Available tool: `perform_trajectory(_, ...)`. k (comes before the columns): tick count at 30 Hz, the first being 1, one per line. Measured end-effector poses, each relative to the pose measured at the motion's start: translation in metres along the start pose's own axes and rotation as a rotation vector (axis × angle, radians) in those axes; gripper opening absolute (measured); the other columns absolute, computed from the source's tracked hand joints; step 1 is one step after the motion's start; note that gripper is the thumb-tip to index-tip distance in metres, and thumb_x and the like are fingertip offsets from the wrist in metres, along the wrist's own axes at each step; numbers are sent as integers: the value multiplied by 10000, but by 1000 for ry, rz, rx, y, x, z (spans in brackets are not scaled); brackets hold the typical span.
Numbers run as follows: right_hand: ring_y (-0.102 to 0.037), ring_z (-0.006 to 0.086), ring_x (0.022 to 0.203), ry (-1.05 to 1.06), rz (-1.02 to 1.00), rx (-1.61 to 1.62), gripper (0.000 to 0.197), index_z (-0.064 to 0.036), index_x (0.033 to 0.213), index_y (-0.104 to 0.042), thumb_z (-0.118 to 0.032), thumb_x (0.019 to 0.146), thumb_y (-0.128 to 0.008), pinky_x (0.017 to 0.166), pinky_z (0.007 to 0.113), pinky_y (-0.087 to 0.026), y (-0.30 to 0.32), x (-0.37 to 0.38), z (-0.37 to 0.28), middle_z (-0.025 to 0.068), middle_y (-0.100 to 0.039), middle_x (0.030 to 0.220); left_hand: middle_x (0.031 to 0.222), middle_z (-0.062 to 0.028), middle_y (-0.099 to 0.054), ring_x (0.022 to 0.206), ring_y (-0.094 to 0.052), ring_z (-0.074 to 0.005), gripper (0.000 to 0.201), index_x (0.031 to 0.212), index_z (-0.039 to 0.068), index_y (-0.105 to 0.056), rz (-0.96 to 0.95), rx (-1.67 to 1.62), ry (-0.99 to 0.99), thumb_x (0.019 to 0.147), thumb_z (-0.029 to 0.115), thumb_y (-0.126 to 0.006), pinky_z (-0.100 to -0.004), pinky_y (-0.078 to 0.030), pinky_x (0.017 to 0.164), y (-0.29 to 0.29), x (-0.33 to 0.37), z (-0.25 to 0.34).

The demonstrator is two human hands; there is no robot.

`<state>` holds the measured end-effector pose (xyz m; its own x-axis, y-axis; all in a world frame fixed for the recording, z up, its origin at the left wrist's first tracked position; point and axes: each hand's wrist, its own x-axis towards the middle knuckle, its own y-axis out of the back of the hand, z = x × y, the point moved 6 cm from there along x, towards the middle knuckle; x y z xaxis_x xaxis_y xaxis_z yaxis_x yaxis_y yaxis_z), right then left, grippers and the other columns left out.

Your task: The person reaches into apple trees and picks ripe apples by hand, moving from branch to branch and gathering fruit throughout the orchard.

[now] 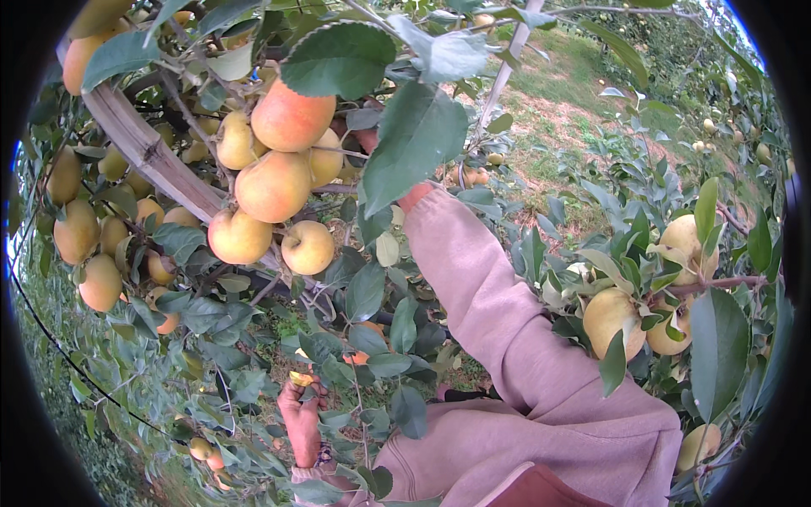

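Observation:
My right arm, in a dusty-pink sleeve (481,270), reaches up into the branches. Beyond the cuff, my right hand (415,197) is mostly covered by a large green leaf (418,139); its fingers are hidden. Just left of it hangs a cluster of yellow apples with an orange-red blush, among them a top apple (292,117), a middle apple (272,187) and a lower apple (307,248). Low on the left, my left hand (302,418) is raised with fingers closed round a small yellow object (300,378), whose kind I cannot make out.
A grey wooden pole (152,156) slants behind the cluster. More apples (76,232) hang at the left, and others (612,321) on a branch at the right. A thin dark cable (72,363) crosses the lower left. Grassy ground (566,76) shows beyond the leaves.

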<state>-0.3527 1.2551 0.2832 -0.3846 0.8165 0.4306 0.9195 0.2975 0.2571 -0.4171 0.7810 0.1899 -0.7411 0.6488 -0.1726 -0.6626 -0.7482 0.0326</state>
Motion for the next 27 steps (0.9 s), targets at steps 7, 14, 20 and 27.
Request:
perform_trajectory(7, -606, 241, 867, 56, -31, 252, 269, -21, 1027, -620, -200, 827, -642, 744, 399, -462, 0, 11, 6, 142, -670, 1011, 784, -27, -618, 679, -551, -89, 218, 947, 10, -612, 45, -46, -26, 804, -105, -494, -221, -432, 609, 4, -8, 2)
perform_trajectory(14, -586, 199, 864, 111, -111, 516, 189, -20, 995, -623, -144, 852, -620, 727, 375, -445, 1, 25, 18, 127, -668, 995, 770, -9, -622, 673, -549, -66, 171, 971, 4, -621, 83, 23, -62, 860, -74, -517, -215, -429, 593, 15, -8, -24)
perform_trajectory(20, -578, 185, 869, 135, -127, 528, 159, -21, 985, -624, -119, 861, -611, 727, 366, -438, -10, 38, 13, 120, -667, 993, 772, -13, -632, 634, -529, -60, 165, 965, 22, -628, 89, 53, -114, 865, -57, -523, -217, -418, 564, 20, -11, -32)
perform_trajectory(27, -580, 192, 884, 138, -94, 429, 166, -25, 996, -625, -117, 858, -615, 744, 368, -440, -9, 42, -1, 120, -666, 1004, 755, -19, -622, 595, -517, -58, 161, 965, 26, -617, 104, -9, -50, 873, -56, -513, -219, -424, 528, 27, -15, -38)
